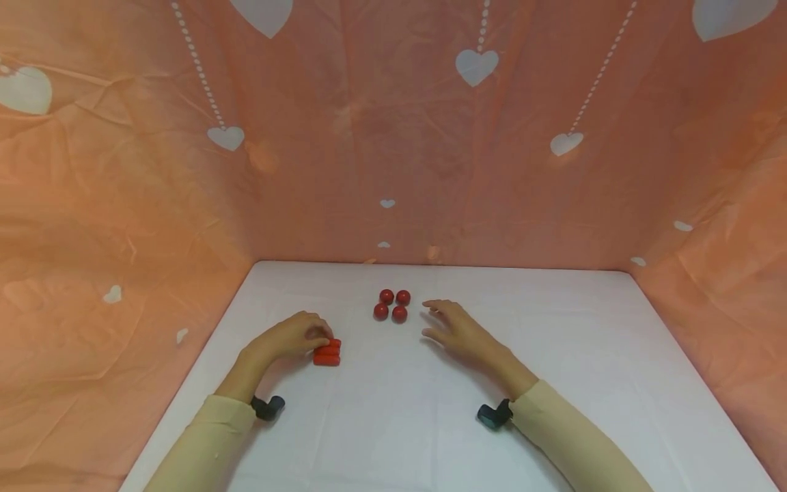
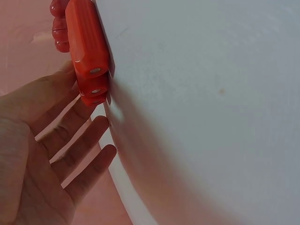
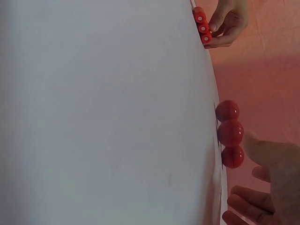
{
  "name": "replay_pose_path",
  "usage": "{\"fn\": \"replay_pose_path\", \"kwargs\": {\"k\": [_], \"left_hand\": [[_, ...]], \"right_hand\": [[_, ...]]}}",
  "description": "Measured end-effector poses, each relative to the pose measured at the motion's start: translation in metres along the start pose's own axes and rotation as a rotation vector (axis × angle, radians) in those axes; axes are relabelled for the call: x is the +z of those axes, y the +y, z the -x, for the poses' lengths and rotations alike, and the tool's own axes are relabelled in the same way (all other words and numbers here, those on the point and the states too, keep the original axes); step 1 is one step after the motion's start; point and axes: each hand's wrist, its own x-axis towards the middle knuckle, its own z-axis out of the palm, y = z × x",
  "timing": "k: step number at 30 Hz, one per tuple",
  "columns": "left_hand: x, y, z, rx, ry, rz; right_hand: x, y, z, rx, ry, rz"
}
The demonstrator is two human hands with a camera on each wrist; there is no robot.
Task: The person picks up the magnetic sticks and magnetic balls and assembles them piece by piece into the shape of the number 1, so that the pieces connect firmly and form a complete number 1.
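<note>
Three short red rods, each with a small pale disc in its end, lie side by side at the left; the nearest rod [image 1: 326, 360] sits toward the person. My left hand [image 1: 301, 333] pinches the farthest rod [image 3: 206, 38] between thumb and forefinger, its other fingers spread in the left wrist view. Several shiny red balls [image 1: 399, 314] stand close together in two rows near the table's middle. Just right of them hovers my right hand [image 1: 455, 329], fingers loosely bent and apart, holding nothing. In the right wrist view its thumb [image 3: 258, 149] comes close to the balls.
A white tabletop [image 1: 393, 424] lies under everything. Orange-pink cloth [image 1: 393, 157] with pale hearts encloses the table at the back and on both sides. A dark wrist camera [image 1: 268, 408] sits on the left wrist, another camera [image 1: 494, 415] on the right.
</note>
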Motion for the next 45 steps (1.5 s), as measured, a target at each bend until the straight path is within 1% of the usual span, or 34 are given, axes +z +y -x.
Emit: {"fn": "replay_pose_path", "kwargs": {"k": [7,13,15,17,19,22,30,34,45], "left_hand": [[0.001,0.0,0.0,0.007,0.004,0.004],[0.002,-0.004,-0.002,0.008,0.007,-0.005],[0.002,-0.004,-0.002,0.02,0.007,-0.011],[0.002,-0.003,-0.003,0.018,0.005,-0.004],[0.002,-0.002,-0.003,0.01,0.003,0.004],[0.002,-0.001,-0.005,-0.026,-0.005,0.027],[0.004,0.006,-0.01,-0.089,-0.01,0.068],[0.004,0.008,-0.012,-0.104,-0.017,0.08],[0.01,0.015,-0.017,-0.101,-0.002,0.099]], "right_hand": [[0.006,-0.005,-0.009,0.033,-0.002,-0.041],[0.009,-0.008,-0.016,0.037,0.011,-0.087],[0.01,-0.009,-0.017,0.037,0.012,-0.094],[0.011,-0.009,-0.02,0.03,0.012,-0.094],[0.012,-0.01,-0.023,0.017,0.01,-0.093],[0.014,-0.01,-0.026,0.005,0.013,-0.094],[0.021,-0.015,-0.034,0.017,0.017,-0.091],[0.024,-0.017,-0.037,0.025,0.018,-0.084],[0.03,-0.021,-0.044,0.021,0.022,-0.017]]}}
